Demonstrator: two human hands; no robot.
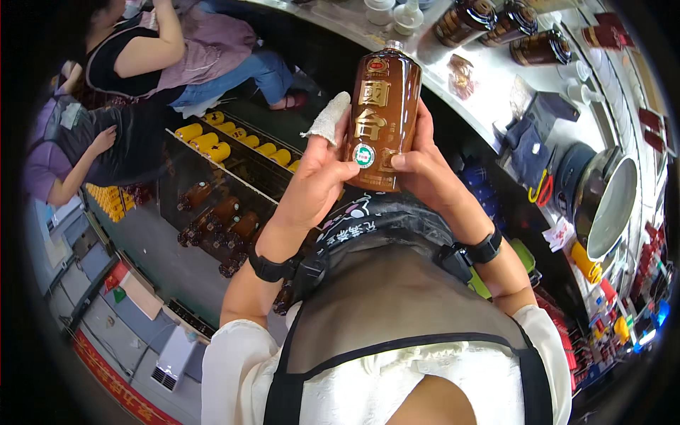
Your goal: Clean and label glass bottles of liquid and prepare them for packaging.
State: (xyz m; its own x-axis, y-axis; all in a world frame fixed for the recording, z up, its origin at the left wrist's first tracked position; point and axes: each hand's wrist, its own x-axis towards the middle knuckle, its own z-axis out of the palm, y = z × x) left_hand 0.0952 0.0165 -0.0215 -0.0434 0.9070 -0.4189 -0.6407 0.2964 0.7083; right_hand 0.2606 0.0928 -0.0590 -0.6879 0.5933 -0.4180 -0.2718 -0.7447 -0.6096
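Note:
A brown glossy bottle (383, 117) with gold characters and a small round green-and-white sticker (364, 156) near its base is held up in front of me, its narrow neck pointing away. My left hand (322, 166) grips its left side, thumb beside the sticker; a white cloth finger cover (330, 119) wraps one of its fingers. Around the right side closes my right hand (428, 161), with its thumb pressed on the lower front. The fingertips behind the bottle are hidden.
On the metal workbench (453, 106) to the right lie several brown bottles (464, 21), scissors (544, 185) and a round metal basin (613, 205). White plastic parts (408, 15) stand at its far edge. Left are racks of bottles with yellow caps (212, 145) and seated co-workers (163, 57).

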